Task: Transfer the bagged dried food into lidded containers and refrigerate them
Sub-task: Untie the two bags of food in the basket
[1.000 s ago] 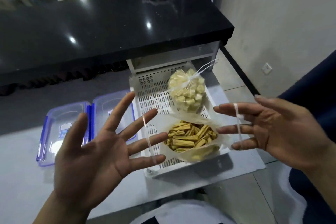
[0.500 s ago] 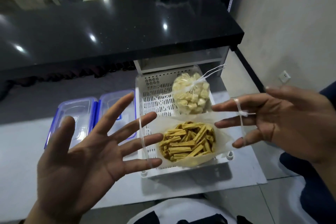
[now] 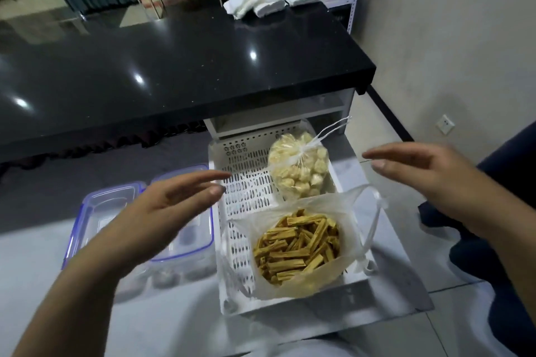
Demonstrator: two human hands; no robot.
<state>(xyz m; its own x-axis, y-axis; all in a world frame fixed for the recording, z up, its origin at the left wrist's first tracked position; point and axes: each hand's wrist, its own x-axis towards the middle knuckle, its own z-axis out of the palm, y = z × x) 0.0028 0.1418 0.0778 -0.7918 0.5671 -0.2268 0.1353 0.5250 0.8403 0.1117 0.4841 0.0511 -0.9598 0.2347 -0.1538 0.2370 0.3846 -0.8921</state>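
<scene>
Head camera looks down, close over the basket [image 3: 246, 191].

The open bag [image 3: 298, 252] and tied bag [image 3: 298, 166] fill the basket's [image 3: 246, 182] right side; its left strip lies bare. Two containers [image 3: 145, 229] sit just left. A black counter [image 3: 174, 72] overhangs behind.

Colours around the white basket

The slotted basket [image 3: 246, 191] is white. In it, a clear bag of yellow-brown sticks [image 3: 295, 249] and a clear bag of pale cream chunks [image 3: 298, 165]. Left of it, clear containers [image 3: 116, 211] with blue-edged lids. Behind it, a glossy black counter [image 3: 174, 66] holding white cloths [image 3: 255, 3].
</scene>
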